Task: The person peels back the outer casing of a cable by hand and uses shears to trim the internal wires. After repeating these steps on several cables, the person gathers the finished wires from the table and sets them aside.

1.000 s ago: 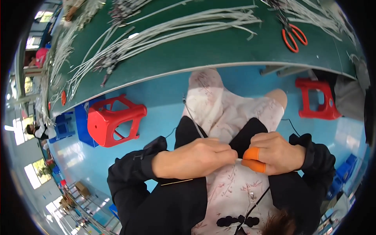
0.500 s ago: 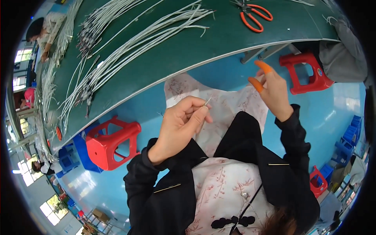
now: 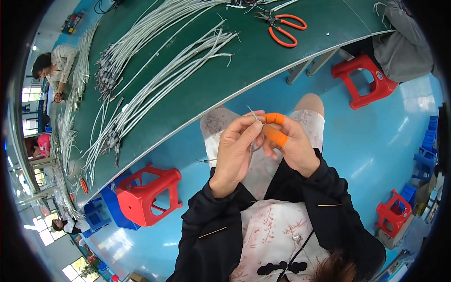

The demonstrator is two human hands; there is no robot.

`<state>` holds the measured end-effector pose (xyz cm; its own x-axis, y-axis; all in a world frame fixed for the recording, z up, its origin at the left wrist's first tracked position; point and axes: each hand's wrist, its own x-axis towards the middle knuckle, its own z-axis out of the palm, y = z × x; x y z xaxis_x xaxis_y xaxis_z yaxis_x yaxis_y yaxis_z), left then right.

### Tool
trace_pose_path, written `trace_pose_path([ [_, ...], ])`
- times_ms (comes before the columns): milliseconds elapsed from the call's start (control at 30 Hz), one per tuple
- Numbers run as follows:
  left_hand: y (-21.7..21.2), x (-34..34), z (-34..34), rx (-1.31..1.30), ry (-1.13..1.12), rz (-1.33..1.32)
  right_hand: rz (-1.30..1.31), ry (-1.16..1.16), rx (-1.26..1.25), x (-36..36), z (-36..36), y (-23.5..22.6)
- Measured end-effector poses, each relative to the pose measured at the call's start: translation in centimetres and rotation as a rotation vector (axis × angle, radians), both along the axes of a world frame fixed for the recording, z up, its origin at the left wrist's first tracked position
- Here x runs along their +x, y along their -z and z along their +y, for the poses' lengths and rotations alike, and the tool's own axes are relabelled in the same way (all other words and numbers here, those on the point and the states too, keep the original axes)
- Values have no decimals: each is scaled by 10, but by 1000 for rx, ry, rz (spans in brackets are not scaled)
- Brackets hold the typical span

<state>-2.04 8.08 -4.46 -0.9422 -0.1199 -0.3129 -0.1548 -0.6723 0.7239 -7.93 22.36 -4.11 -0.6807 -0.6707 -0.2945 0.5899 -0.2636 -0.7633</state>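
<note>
Above my lap, my left hand [image 3: 233, 152] pinches a thin cable between thumb and forefinger. The cable's [image 3: 202, 161] other end sticks out to the left below that hand, and fine wire strands rise above the fingertips. My right hand [image 3: 297, 148], with orange finger covers [image 3: 275, 135] on thumb and forefinger, is closed against the left fingertips at the same stripped end. Exactly how the strands lie between the fingers is hidden. On the green table [image 3: 263, 66] ahead lies a bundle of pale grey cables [image 3: 164, 80] with dark connector ends.
Orange-handled cutters [image 3: 284, 30] lie on the table near its far side. A larger cable bundle [image 3: 141, 42] is farther left. Red stools [image 3: 145, 197] stand on the blue floor to the left and right [image 3: 359, 80]. A person in a grey sleeve [image 3: 406, 51] sits at the right.
My right hand has come in from the right, and its covered fingers have closed at the cable end by my left hand. The view has shifted slightly.
</note>
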Motion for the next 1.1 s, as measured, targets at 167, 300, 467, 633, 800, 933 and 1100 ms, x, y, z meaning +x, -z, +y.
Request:
trace_pose_path([
  [167, -2, 2, -5, -217, -61, 63, -37, -47, 140, 3, 4, -5],
  [300, -5, 4, -20, -170, -46, 43, 2, -71, 139, 5, 6, -6],
  [467, -5, 7, -26, -280, -30, 49, 59, -121, 238, 8, 5, -10],
  [633, -9, 9, -24, -416, -42, 71, 212, -62, 372, 14, 0, -10],
  [800, -13, 10, -27, -549, -72, 98, 278, 11, 294, 16, -4, -13],
  [933, -17, 12, -30, -632, -80, 118, 371, 25, 289, 19, -5, -9],
  [1100, -20, 15, -30, -701, -102, 106, 609, 81, 432, 23, -10, -11],
])
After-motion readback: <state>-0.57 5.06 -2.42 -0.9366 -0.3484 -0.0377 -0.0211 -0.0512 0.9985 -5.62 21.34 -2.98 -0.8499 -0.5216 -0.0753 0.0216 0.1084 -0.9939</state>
